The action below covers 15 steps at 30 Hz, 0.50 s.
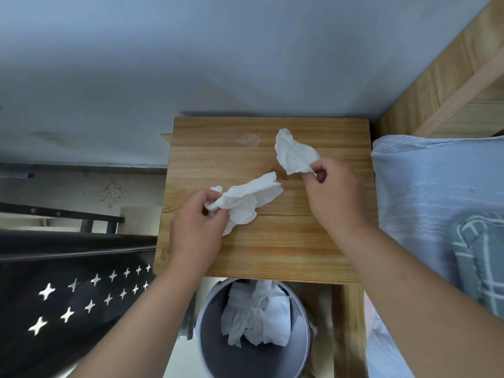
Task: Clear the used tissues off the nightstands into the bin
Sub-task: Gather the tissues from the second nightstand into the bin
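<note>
On the wooden desk (pixel 286 241), two crumpled white used tissues are each held by a bare hand. Toward the near left of the desk top, the larger tissue (pixel 245 203) lies spread in loose folds on the wood. The left hand (pixel 196 227) grips its left end, with the fingers (pixel 211 199) curled round a bunched wad of it. Toward the far right sits the smaller tissue (pixel 293 154), its far end pointing away; whether it rests on the wood cannot be told. The right hand (pixel 335 192) pinches its near corner between the thumb and curled fingertips. The two tissues are near each other but apart. A faint pale ring stain (pixel 250 139) marks the wood near the far edge, just left of the smaller tissue. Below the near edge of the desk stands a round grey bin (pixel 259 358), partly tucked under it, with more crumpled white tissues (pixel 256 315) piled inside. Just beside the desk on the right is a bed with a pale blue sheet (pixel 422 186) and a checked blue-grey pillow (pixel 482 255) at the near right. A pale wooden bed frame (pixel 450 77) rises at the far right. To the left is a black panel (pixel 68 282) pierced with rows of star-shaped holes. A blue-grey wall (pixel 191 64) runs behind it all.
</note>
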Tool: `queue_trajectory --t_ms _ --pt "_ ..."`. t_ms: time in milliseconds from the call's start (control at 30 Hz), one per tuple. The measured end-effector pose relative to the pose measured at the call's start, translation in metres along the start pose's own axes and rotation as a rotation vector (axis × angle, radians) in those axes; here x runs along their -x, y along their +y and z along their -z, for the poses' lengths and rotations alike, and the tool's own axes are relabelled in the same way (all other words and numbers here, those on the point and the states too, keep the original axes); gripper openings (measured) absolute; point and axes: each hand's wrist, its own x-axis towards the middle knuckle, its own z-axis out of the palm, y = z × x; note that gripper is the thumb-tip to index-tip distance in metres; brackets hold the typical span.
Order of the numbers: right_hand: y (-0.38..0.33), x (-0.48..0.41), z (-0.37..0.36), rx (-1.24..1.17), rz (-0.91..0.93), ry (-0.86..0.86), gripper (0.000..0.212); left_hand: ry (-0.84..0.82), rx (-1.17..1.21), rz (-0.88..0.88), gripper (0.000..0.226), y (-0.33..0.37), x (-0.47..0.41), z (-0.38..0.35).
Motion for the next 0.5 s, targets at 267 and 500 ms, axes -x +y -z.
queue_trajectory --t_ms 267,500 --pt "-0.011 0.100 0.022 -0.284 -0.113 0.013 0.013 -0.009 0.281 0.107 0.005 -0.017 0.070 0.024" --pt "0.007 0.187 0.022 -0.394 -0.157 -0.007 0.021 -0.106 0.399 0.190 0.009 -0.054 0.132 0.032"
